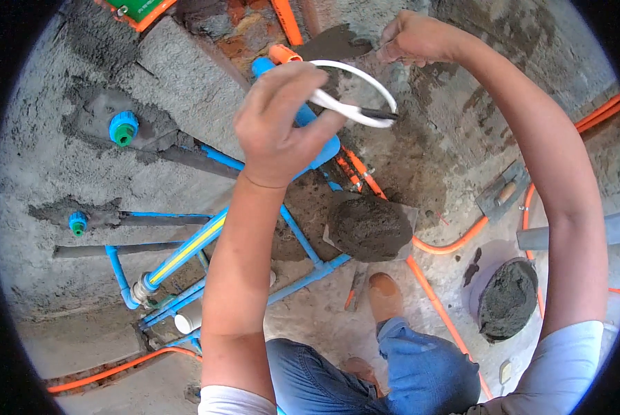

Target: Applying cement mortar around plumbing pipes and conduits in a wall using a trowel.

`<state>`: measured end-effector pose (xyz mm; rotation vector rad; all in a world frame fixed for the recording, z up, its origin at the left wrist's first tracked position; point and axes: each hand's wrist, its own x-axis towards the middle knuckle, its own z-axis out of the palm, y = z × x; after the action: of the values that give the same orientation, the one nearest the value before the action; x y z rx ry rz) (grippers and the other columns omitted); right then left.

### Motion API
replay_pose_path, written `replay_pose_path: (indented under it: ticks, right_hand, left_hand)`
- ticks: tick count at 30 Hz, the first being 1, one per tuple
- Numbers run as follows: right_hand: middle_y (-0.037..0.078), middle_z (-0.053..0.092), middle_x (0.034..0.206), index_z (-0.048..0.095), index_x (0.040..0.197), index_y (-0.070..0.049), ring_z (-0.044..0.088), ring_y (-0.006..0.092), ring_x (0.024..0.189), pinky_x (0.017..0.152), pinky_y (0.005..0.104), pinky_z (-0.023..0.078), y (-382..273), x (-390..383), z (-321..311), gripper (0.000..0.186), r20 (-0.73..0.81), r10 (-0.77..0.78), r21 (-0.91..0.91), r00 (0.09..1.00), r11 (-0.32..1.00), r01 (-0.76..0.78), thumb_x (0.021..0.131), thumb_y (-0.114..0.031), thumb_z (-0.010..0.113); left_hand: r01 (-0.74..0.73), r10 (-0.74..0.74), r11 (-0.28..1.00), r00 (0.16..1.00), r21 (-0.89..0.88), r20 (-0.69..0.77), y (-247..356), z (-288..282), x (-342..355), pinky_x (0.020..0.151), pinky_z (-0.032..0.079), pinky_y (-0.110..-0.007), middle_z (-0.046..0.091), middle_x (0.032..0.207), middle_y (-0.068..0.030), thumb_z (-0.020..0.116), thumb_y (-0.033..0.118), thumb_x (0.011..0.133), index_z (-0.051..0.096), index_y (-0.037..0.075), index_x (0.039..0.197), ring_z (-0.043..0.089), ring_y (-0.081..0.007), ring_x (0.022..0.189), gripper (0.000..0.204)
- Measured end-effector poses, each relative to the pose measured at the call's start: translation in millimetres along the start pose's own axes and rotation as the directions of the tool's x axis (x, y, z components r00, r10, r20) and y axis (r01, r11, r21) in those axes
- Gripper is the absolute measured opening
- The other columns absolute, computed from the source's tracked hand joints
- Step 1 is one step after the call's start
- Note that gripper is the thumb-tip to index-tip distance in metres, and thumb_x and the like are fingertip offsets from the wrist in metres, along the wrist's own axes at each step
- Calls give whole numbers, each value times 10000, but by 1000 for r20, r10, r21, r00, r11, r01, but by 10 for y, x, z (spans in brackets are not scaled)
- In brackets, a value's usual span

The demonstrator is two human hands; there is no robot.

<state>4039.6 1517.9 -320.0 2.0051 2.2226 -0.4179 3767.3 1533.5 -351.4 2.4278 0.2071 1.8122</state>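
Note:
My left hand (282,121) is raised in front of a thick blue pipe (327,149), its fingers closed on a white cable (362,72). The cable bends into a loop to the right of the hand, with a black section at its far right end. The open end of an orange conduit (284,54) shows just beyond my fingers. Against the rough wall at the upper right, my right hand (417,41) has its fingers pinched together; what they hold, if anything, cannot be made out. Beside its fingertips is a dark wet mortar patch (334,43).
A mortar heap (371,227) sits on a square board below. A mortar bucket (507,301) and a wooden-handled trowel (505,194) are on the right. Orange conduit (438,304) crosses the floor by my boot (386,297). Blue pipes (185,249) line the left, near a capped fitting (123,128).

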Motion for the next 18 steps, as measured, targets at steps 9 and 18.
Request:
replay_pose_path:
  ticks: [9,18]
  right_hand:
    - [-10,501,562,620,675,-69,442,90,484,427,268,329,-107,-546,597,241,-127,460,807,879,563,-178,802,-251,713]
    - [3,524,566,677,811,-42,469,100,484,448,274,373,-311,-591,1047,261,-189,493,878,849,472,-78,812,-303,698]
  left_hand:
    - [70,-153,957,946,283,284,396,-111,-147,787,521,-375,512,1227,-186,779,96,683,473,20,1256,608,-294,958,653]
    - [100,-117,978,990,182,85,391,-415,-445,792,497,-402,596,983,-177,713,67,719,577,11,995,591,-343,897,313]
